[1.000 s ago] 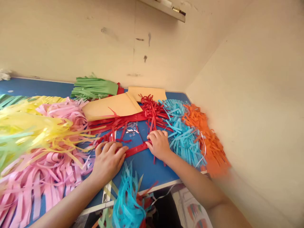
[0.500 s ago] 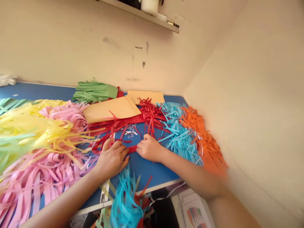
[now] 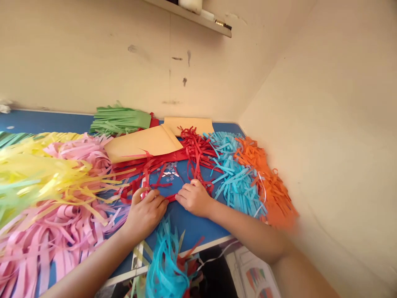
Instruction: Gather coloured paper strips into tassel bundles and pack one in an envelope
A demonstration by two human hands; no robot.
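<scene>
Between my two hands runs a narrow red paper strip, low over the blue table. My left hand is closed on its left end, fingers bent and knuckles up. The strip's right end is pinched in my right hand, thumb and fingers pressed together. Just beyond my hands lies a red paper fringe, with loose strands reaching toward them. A blue paper fringe hangs over the near table edge, just below my left hand.
Pink fringe and yellow fringe are heaped at left. Blue fringe and orange fringe lie at right with white string. Behind are green fringe and folded yellow-orange paper. A shelf juts out above.
The red strip between my hands looks shorter, as my right hand has come slightly closer to the left. The whole view has shifted a little.
</scene>
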